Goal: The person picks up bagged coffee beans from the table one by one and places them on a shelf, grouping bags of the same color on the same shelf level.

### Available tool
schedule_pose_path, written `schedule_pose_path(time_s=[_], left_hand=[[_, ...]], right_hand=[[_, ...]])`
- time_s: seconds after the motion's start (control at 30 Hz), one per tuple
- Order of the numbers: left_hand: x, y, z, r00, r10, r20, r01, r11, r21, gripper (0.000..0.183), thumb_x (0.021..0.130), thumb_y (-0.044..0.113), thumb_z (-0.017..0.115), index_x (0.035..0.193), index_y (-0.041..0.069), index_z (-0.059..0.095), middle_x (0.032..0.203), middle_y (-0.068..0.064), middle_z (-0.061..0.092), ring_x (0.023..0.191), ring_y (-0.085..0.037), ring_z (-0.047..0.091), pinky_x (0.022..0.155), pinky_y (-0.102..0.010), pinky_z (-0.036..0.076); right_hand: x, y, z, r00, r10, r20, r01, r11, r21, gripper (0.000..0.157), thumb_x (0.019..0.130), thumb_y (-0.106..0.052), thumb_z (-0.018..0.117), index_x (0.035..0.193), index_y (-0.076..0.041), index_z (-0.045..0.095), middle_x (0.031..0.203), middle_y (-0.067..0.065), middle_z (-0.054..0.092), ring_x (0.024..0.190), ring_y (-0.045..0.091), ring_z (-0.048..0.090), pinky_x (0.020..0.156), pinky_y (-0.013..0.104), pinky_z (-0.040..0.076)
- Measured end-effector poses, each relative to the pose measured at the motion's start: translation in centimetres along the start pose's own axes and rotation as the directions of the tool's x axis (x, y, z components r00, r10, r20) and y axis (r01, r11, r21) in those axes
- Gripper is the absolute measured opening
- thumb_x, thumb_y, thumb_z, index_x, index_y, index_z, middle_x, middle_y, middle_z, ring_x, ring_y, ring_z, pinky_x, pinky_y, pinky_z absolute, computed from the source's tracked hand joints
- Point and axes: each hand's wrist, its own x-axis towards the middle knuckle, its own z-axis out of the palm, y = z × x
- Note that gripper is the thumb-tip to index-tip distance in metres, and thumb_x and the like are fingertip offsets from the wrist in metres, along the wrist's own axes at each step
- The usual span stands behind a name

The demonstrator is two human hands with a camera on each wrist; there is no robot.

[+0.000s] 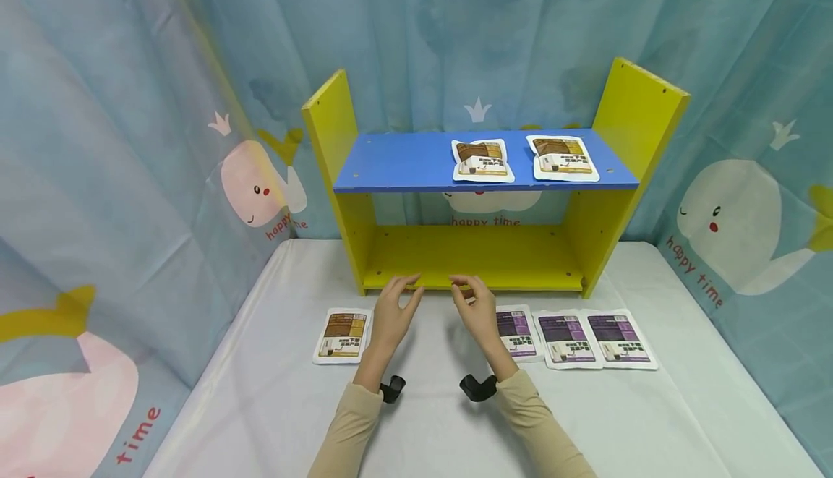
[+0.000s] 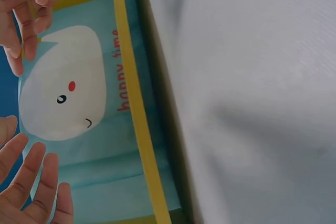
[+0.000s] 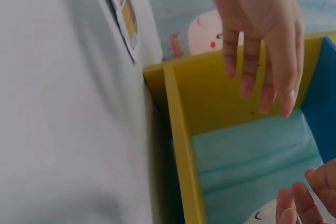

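Both hands hover over the white table in front of the shelf, apart from each other with fingers loosely bent. My left hand (image 1: pixel 392 313) holds nothing; a brown-and-white pouch (image 1: pixel 343 335) lies on the table to its left. The right hand (image 1: pixel 477 312) is empty too, close to a purple-and-white pouch (image 1: pixel 518 332) that the arm partly overlaps. Two more purple pouches, one in the middle (image 1: pixel 567 338) and one at the right (image 1: pixel 618 338), lie beside it. In the left wrist view the left hand's fingers (image 2: pixel 37 182) are spread.
A shelf unit with yellow sides (image 1: pixel 641 127) stands at the back. Its blue upper board (image 1: pixel 403 163) bears two brown-and-white pouches, one near the middle (image 1: pixel 482 160) and one at the right (image 1: pixel 562 158). Below is a yellow lower board (image 1: pixel 468 254). Patterned curtains (image 1: pixel 416 44) surround the table.
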Motion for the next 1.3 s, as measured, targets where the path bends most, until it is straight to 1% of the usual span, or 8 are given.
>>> schedule_pose_path(time_s=[0.13, 0.27, 0.4, 0.53, 0.67, 0.93, 1.03, 1.3], left_hand=[[-0.4, -0.6, -0.1, 1.0, 0.003, -0.002, -0.003, 0.999, 0.036, 0.029, 0.082, 0.025, 0.061, 0.11, 0.016, 0.06, 0.101, 0.004, 0.058, 0.087, -0.019, 0.056, 0.071, -0.032, 0.047], [-0.6, -1.0, -0.2, 1.0, -0.008, 0.003, 0.008, 0.999, 0.05, 0.028, 0.081, 0.023, 0.062, 0.109, 0.017, 0.061, 0.1, 0.005, 0.058, 0.086, -0.02, 0.055, 0.068, -0.032, 0.047], [-0.7, -1.4, -0.5, 1.0, -0.012, 0.013, 0.011, 0.998, 0.07, 0.028, 0.082, 0.025, 0.061, 0.109, 0.018, 0.061, 0.099, 0.005, 0.058, 0.086, -0.019, 0.055, 0.069, -0.032, 0.047], [-0.9, -2.0, -0.8, 0.999, -0.017, 0.04, 0.014, 0.996, 0.086, 0.028, 0.082, 0.026, 0.061, 0.109, 0.019, 0.06, 0.101, 0.004, 0.058, 0.087, -0.021, 0.056, 0.07, -0.034, 0.047], [-1.3, -2.6, -1.2, 0.998, -0.032, 0.062, 0.025, 0.993, 0.116, 0.027, 0.082, 0.027, 0.06, 0.109, 0.021, 0.06, 0.102, 0.005, 0.057, 0.087, -0.021, 0.056, 0.07, -0.031, 0.047], [-2.0, -4.1, -2.2, 0.996, -0.021, 0.086, 0.007, 0.987, 0.159, 0.028, 0.081, 0.025, 0.062, 0.107, 0.014, 0.062, 0.098, -0.002, 0.059, 0.084, -0.022, 0.055, 0.067, -0.031, 0.045], [-2.2, -4.4, -2.6, 0.994, -0.038, 0.102, 0.017, 0.981, 0.193, 0.028, 0.081, 0.027, 0.062, 0.107, 0.015, 0.062, 0.099, -0.001, 0.058, 0.084, -0.021, 0.054, 0.067, -0.031, 0.044], [-2.6, -4.6, -3.7, 0.984, -0.087, 0.157, 0.062, 0.986, 0.157, 0.026, 0.081, 0.025, 0.062, 0.106, 0.017, 0.062, 0.101, 0.003, 0.056, 0.087, -0.021, 0.054, 0.068, -0.032, 0.045]], right_hand=[[-0.3, 1.6, 0.9, 1.0, 0.014, 0.026, -0.014, 1.0, -0.007, 0.017, 0.084, -0.014, 0.058, 0.099, -0.01, 0.064, 0.089, 0.001, 0.06, 0.061, 0.014, 0.054, 0.046, 0.021, 0.046], [-0.6, 1.6, 1.5, 0.999, 0.005, 0.04, -0.005, 1.0, 0.001, 0.016, 0.084, -0.013, 0.058, 0.098, -0.012, 0.065, 0.09, 0.0, 0.06, 0.061, 0.017, 0.054, 0.046, 0.022, 0.046], [-1.0, 1.5, 2.1, 0.998, -0.002, 0.066, 0.002, 1.0, -0.007, 0.016, 0.083, -0.012, 0.058, 0.098, -0.013, 0.064, 0.091, 0.002, 0.06, 0.062, 0.02, 0.054, 0.047, 0.021, 0.046], [-1.4, 1.6, 2.6, 0.996, -0.013, 0.087, 0.016, 0.999, -0.037, 0.016, 0.083, -0.011, 0.058, 0.098, -0.011, 0.064, 0.09, 0.003, 0.06, 0.061, 0.016, 0.054, 0.049, 0.02, 0.046], [-1.7, 1.8, 3.1, 0.994, -0.02, 0.104, 0.023, 0.999, -0.028, 0.016, 0.083, -0.01, 0.058, 0.097, -0.01, 0.065, 0.089, 0.003, 0.061, 0.059, 0.014, 0.054, 0.047, 0.02, 0.046], [-2.4, 2.1, 4.0, 0.988, -0.015, 0.152, 0.018, 1.0, -0.018, 0.017, 0.083, -0.01, 0.059, 0.098, -0.01, 0.064, 0.09, 0.004, 0.061, 0.06, 0.019, 0.056, 0.049, 0.021, 0.046], [-2.7, 2.2, 4.4, 0.984, -0.019, 0.178, 0.022, 1.0, -0.019, 0.017, 0.083, -0.01, 0.058, 0.099, -0.01, 0.064, 0.091, 0.004, 0.061, 0.061, 0.019, 0.056, 0.052, 0.022, 0.047], [-3.5, 2.0, 5.7, 0.96, 0.031, 0.277, -0.019, 0.999, -0.047, 0.019, 0.084, -0.014, 0.057, 0.102, -0.015, 0.063, 0.094, 0.0, 0.06, 0.065, 0.015, 0.056, 0.057, 0.022, 0.048]])
